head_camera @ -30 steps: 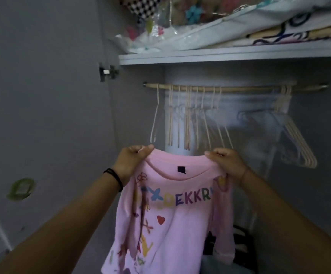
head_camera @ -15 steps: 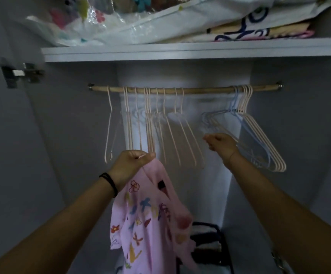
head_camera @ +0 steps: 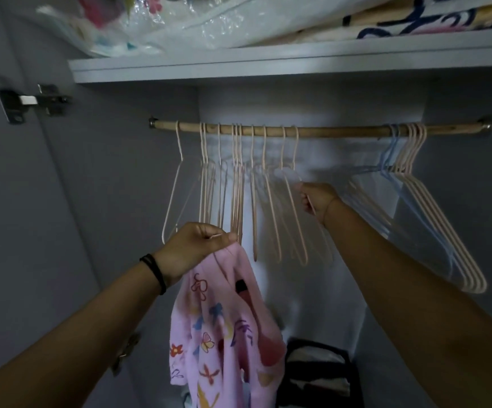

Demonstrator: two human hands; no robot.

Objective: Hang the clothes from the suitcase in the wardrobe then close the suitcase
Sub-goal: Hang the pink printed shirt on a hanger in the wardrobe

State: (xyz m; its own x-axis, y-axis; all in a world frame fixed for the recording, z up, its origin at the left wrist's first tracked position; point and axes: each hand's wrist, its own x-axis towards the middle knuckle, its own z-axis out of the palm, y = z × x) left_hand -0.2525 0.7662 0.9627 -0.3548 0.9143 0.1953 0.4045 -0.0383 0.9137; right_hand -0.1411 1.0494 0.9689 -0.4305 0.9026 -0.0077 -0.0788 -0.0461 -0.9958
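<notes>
My left hand [head_camera: 193, 245] grips the collar of a pink printed child's shirt [head_camera: 224, 328], which hangs crumpled below it in front of the open wardrobe. A wooden rail [head_camera: 327, 132] runs across the wardrobe with several pale pink hangers [head_camera: 239, 187] bunched at its left half and more pink and blue hangers [head_camera: 415, 184] tilted at the right end. My right hand [head_camera: 315, 198] is raised among the middle hangers, its fingers curled round the sloping arm of one pale pink hanger [head_camera: 293, 213]. The suitcase is out of view.
A white shelf [head_camera: 268, 64] above the rail carries plastic-wrapped bedding [head_camera: 209, 22]. The open door with its metal hinge [head_camera: 33, 101] stands at the left. A dark-framed storage box [head_camera: 318, 375] sits on the wardrobe floor.
My right hand has let go of the shirt, risen to the rail and closed on a hanger. The shirt now dangles from my left hand alone. The camera moved closer.
</notes>
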